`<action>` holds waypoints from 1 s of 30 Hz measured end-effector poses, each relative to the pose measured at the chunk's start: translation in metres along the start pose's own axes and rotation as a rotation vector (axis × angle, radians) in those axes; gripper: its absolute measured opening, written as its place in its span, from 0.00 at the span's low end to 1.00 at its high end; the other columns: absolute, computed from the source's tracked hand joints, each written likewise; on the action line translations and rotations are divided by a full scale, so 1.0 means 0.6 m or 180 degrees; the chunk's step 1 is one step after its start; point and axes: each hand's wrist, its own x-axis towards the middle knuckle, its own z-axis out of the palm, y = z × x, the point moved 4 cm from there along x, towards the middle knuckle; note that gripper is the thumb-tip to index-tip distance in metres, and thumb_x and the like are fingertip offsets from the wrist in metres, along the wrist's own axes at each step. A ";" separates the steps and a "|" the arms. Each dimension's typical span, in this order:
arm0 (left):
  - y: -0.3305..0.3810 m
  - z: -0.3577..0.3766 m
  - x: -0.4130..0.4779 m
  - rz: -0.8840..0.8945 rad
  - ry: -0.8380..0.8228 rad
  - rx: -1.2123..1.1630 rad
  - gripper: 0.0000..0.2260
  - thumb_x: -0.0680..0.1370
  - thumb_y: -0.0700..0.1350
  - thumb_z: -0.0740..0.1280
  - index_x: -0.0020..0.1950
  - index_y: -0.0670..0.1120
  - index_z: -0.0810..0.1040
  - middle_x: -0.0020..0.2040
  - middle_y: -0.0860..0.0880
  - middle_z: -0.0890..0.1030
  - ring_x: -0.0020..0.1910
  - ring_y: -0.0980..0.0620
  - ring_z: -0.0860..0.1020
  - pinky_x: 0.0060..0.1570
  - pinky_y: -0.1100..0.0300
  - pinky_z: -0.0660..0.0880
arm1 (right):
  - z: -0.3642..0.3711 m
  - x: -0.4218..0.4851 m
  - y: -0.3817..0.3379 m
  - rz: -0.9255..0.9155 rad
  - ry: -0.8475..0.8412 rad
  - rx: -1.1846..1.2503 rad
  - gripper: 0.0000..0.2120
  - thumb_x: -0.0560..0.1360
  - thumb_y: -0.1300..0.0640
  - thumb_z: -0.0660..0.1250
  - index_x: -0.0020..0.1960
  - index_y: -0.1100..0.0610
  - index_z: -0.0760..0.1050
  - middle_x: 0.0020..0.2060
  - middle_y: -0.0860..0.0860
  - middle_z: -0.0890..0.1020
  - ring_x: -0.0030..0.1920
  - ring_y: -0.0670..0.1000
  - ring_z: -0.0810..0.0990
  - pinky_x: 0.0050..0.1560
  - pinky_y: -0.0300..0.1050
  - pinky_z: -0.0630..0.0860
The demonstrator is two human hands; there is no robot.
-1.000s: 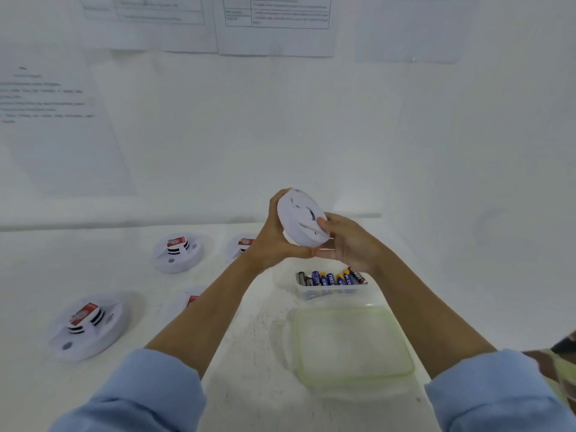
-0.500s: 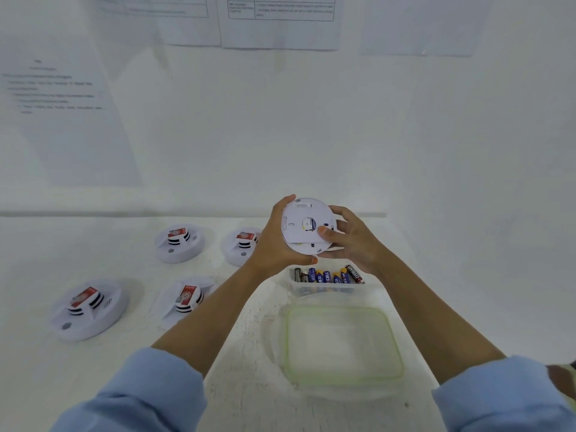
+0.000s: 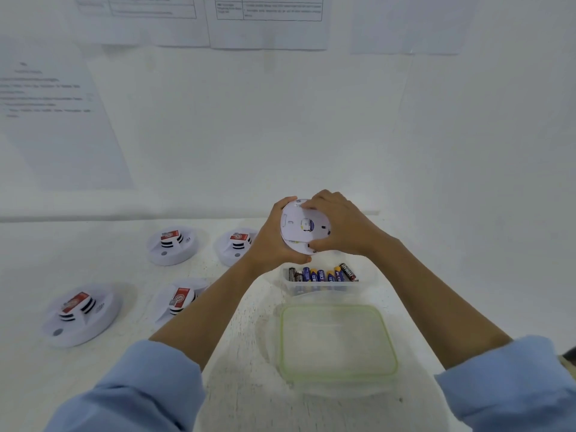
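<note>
1. Currently, a round white plastic smoke detector (image 3: pixel 300 227) is held in the air above the far middle of the white tabletop (image 3: pixel 233 385). It sits just over the far side of a clear plastic tub (image 3: pixel 366 280), with its flat back turned toward the camera.
2. The left hand (image 3: pixel 274 244) cups the smoke detector from the left, fingers curled behind its rim and thumb under the lower edge.
3. The right hand (image 3: pixel 343 227) grips it from the right, fingers over the top rim and thumb pressed near the bottom. The pose suggests a twist of the back plate, though whether to open or to close it cannot be told.
4. The back looks shut, and no battery bay shows.
5. The tub holds a row of blue and black cylindrical batteries (image 3: pixel 321 274), and neither hand has one. The tub's green-rimmed clear lid (image 3: pixel 338 341) lies off, nearer the front edge.
6. Four other white detectors (image 3: pixel 171 246) (image 3: pixel 235 246) (image 3: pixel 82 314) (image 3: pixel 179 299) lie on the left half of the tabletop, each with a red-labelled part on top.
7. As a judgement, the battery work on the held unit is at its back-plate step. Whether the four others are finished or waiting cannot be told.
</note>
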 end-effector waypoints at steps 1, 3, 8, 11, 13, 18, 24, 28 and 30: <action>-0.002 0.000 -0.001 -0.0002 -0.0011 0.0002 0.41 0.57 0.35 0.76 0.64 0.54 0.61 0.61 0.56 0.69 0.56 0.70 0.72 0.49 0.73 0.72 | 0.000 0.002 0.000 -0.0022 -0.0069 0.0062 0.33 0.64 0.54 0.75 0.66 0.55 0.67 0.56 0.50 0.70 0.52 0.46 0.66 0.52 0.39 0.66; -0.005 -0.002 -0.002 -0.0019 -0.0039 0.0024 0.41 0.58 0.35 0.76 0.65 0.53 0.60 0.61 0.56 0.69 0.56 0.70 0.72 0.50 0.73 0.71 | 0.000 0.005 -0.001 -0.0083 -0.0153 0.0106 0.33 0.64 0.55 0.75 0.66 0.57 0.68 0.54 0.51 0.71 0.52 0.47 0.68 0.52 0.39 0.67; -0.008 -0.011 -0.002 -0.0078 -0.0097 0.0101 0.43 0.58 0.37 0.76 0.67 0.51 0.59 0.62 0.55 0.69 0.57 0.68 0.71 0.50 0.71 0.72 | 0.003 0.010 -0.001 -0.0141 -0.0170 0.0125 0.35 0.63 0.54 0.76 0.66 0.58 0.68 0.51 0.49 0.69 0.52 0.48 0.68 0.50 0.36 0.64; -0.009 -0.014 -0.002 -0.0110 -0.0143 0.0142 0.44 0.57 0.37 0.76 0.68 0.50 0.59 0.62 0.56 0.69 0.57 0.68 0.71 0.51 0.71 0.73 | 0.004 0.013 -0.004 -0.0136 -0.0203 0.0086 0.35 0.63 0.54 0.77 0.66 0.58 0.68 0.50 0.48 0.68 0.52 0.48 0.68 0.49 0.36 0.64; -0.011 -0.016 -0.001 -0.0134 -0.0167 0.0170 0.44 0.57 0.37 0.76 0.68 0.49 0.59 0.62 0.56 0.69 0.57 0.68 0.71 0.52 0.70 0.73 | 0.006 0.015 -0.005 -0.0131 -0.0290 0.0025 0.36 0.63 0.54 0.77 0.67 0.58 0.68 0.50 0.48 0.67 0.52 0.48 0.67 0.49 0.37 0.64; -0.014 -0.021 -0.001 -0.0200 -0.0236 0.0189 0.45 0.57 0.36 0.76 0.69 0.47 0.59 0.62 0.56 0.69 0.56 0.68 0.72 0.50 0.68 0.74 | 0.008 0.021 -0.013 -0.0273 -0.0447 -0.0216 0.36 0.64 0.52 0.76 0.68 0.57 0.66 0.50 0.49 0.67 0.52 0.49 0.67 0.51 0.40 0.67; -0.018 -0.028 -0.001 -0.0269 -0.0211 0.0135 0.46 0.57 0.36 0.76 0.70 0.46 0.59 0.63 0.55 0.69 0.58 0.64 0.72 0.50 0.67 0.75 | 0.004 0.023 -0.008 -0.0220 -0.0597 -0.0236 0.35 0.66 0.53 0.74 0.70 0.54 0.65 0.52 0.46 0.65 0.51 0.46 0.66 0.50 0.37 0.66; -0.019 -0.025 0.002 -0.0261 -0.0237 0.0220 0.46 0.56 0.37 0.77 0.70 0.46 0.59 0.63 0.53 0.69 0.60 0.61 0.71 0.52 0.66 0.75 | 0.002 0.028 -0.004 -0.0141 -0.0634 -0.0353 0.34 0.65 0.53 0.75 0.68 0.57 0.66 0.54 0.51 0.71 0.53 0.49 0.70 0.48 0.37 0.65; -0.018 -0.023 0.002 -0.0266 -0.0248 0.0217 0.46 0.56 0.36 0.76 0.70 0.45 0.58 0.62 0.52 0.69 0.59 0.62 0.71 0.52 0.67 0.74 | 0.002 0.028 -0.003 -0.0131 -0.0584 -0.0336 0.35 0.63 0.53 0.76 0.67 0.58 0.67 0.55 0.52 0.72 0.53 0.49 0.69 0.50 0.37 0.65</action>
